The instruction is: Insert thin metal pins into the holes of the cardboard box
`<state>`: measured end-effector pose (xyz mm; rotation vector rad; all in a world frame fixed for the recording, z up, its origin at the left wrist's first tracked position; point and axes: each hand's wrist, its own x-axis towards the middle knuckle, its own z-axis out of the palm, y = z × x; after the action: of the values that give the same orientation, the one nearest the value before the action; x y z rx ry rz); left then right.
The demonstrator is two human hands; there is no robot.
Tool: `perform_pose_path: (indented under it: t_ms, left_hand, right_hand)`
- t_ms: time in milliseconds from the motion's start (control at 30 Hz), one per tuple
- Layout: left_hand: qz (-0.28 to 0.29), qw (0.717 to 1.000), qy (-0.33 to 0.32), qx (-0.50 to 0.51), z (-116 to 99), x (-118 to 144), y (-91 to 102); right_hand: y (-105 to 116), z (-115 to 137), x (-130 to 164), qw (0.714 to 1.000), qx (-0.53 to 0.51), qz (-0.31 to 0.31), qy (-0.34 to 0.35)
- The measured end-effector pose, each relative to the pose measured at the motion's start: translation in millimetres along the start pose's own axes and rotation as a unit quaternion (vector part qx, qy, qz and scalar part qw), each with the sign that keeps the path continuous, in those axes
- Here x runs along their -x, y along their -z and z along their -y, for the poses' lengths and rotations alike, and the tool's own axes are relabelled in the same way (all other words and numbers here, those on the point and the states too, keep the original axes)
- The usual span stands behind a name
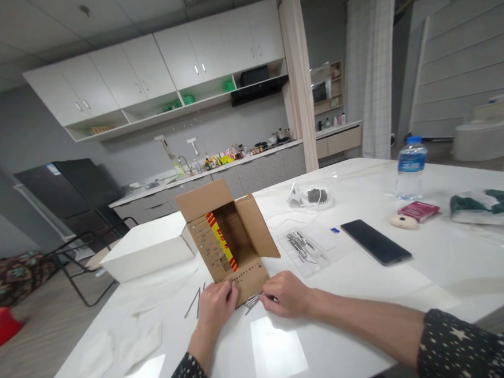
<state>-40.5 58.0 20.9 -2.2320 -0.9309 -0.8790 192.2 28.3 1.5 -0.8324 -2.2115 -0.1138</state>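
Note:
An open cardboard box (208, 252) stands tilted before me, its flaps spread and its inside showing. A red-and-yellow tape strip (222, 243) runs down one side, and small dark holes line the lower flap. My left hand (219, 299) is closed at the box's lower left corner, thumb against the cardboard. Beside the flap's lower right corner, my right hand (287, 295) is curled shut, its fingertips touching or close to several thin metal rods (252, 302). What its fingers pinch is hidden. Two dark rods (193, 302) lie left of my left hand.
Right of the box lies a clear plastic bag (311, 259) with several metal rods on it. Farther right are a black phone (376, 241), a water bottle (411, 169), a red packet (418, 211) and a green-white pack (486, 207). A white box (146, 251) stands left.

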Motion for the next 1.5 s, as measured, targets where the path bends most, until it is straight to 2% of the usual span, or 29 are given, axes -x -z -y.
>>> perform_pose_path:
  t_ms: [633, 867, 1033, 1267, 1500]
  left_hand:
    - [-0.008, 1.000, -0.004, -0.003, 6, 2, -6.4]
    - [0.039, 0.999, -0.021, -0.025, 5, 1, -6.0]
    - [0.048, 0.998, 0.011, -0.037, 0, 5, -3.0]
    - [0.034, 0.991, 0.120, -0.041, 2, 15, -0.6]
    - [0.034, 0.990, 0.130, -0.038, 2, 16, -2.1]
  right_hand:
    - [-1, -1, -1, 1.000, -0.012, -0.002, -0.002]
    - [-3, -2, 0, 1.000, -0.010, 0.006, -0.010]
    - [-2, -1, 0, 1.000, -0.015, 0.015, -0.014]
    - [-3, -1, 0, 1.000, -0.010, 0.009, -0.014]
    - [0, 1, 0, 1.000, -0.006, 0.013, -0.019]
